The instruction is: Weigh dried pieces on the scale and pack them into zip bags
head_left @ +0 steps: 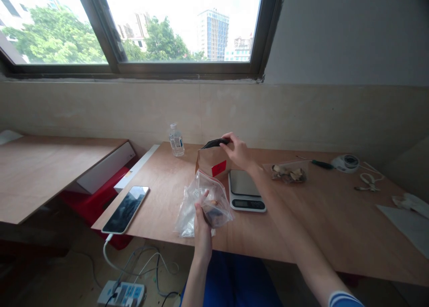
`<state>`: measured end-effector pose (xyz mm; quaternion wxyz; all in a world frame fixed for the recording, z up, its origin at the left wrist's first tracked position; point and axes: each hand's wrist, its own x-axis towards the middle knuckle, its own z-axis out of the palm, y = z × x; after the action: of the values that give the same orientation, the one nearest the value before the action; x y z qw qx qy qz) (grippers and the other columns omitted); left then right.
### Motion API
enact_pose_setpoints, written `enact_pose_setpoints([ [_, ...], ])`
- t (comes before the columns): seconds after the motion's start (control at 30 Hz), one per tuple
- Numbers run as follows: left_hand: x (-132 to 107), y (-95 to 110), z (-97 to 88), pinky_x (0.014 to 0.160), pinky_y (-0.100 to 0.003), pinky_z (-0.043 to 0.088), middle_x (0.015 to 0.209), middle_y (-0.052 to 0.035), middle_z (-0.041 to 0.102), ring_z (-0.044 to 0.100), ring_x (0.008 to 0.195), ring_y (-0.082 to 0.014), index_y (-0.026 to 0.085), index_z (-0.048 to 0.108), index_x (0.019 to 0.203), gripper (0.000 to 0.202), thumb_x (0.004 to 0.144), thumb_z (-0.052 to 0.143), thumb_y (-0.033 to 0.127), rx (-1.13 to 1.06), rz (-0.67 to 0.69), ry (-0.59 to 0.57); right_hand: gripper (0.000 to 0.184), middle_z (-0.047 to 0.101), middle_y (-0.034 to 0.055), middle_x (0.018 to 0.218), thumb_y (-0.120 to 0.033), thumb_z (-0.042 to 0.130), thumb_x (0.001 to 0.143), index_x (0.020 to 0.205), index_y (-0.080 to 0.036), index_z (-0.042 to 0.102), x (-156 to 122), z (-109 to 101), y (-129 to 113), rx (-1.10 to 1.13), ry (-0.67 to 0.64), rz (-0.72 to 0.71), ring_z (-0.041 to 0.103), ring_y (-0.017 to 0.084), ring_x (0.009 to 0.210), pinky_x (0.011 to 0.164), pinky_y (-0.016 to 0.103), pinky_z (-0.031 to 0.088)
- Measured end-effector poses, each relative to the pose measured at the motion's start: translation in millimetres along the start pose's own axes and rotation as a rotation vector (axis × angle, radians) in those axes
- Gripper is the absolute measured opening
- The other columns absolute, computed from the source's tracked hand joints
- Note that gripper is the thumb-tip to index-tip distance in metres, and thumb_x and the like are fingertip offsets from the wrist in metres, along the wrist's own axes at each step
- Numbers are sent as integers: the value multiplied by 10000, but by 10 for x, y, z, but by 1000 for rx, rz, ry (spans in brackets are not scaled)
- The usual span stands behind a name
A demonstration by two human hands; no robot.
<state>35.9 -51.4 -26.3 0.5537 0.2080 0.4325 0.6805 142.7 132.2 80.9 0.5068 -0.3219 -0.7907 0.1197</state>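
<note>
My left hand [203, 224] is closed around a clear zip bag [217, 199], its thumb up against the plastic. A few small brown and dark pieces show inside that bag, too unclear to name. More clear plastic bags [187, 220] lie on the table just left of the hand. Behind them stands a brown paper bag [205, 161] with a red label and a dark opening. My right hand [237, 151] pinches the top rim of the paper bag at its right side. A kitchen scale [246, 188] sits beside the paper bag, below my right forearm.
A water bottle [176, 140] stands near the wall. On the left lies a phone [125, 211] with its charging cable plugged in. To the right are a clear bag of dried brown pieces [288, 174], a screwdriver [321, 164], a white camera [346, 163] and a white cable [368, 182].
</note>
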Motion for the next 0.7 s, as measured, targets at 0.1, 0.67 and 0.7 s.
enact_pose_setpoints([
  [0.1,21,4,-21,921,-346,414,1033,-85,668,595,1017,-215,213,467,1300,648,819,356,633,8,5,16,159,631,70,924,-287,457,878,953,-183,552,-33,-16,32,-146,-96,-57,585,206,874,803,339,451],
  [0.67,12,-12,-48,1044,-398,309,1324,-70,516,408,1266,-242,236,439,1325,530,825,481,407,-80,59,-150,204,656,20,889,-185,441,863,876,-198,645,-583,-388,-609,249,-517,183,610,153,831,741,273,473],
  [0.7,20,-31,-56,1056,-394,297,1346,-59,495,384,1285,-238,250,444,1319,520,827,495,412,-29,75,-135,208,658,21,896,-187,448,863,878,-200,655,-619,-405,-641,251,-569,188,610,155,836,745,273,471],
])
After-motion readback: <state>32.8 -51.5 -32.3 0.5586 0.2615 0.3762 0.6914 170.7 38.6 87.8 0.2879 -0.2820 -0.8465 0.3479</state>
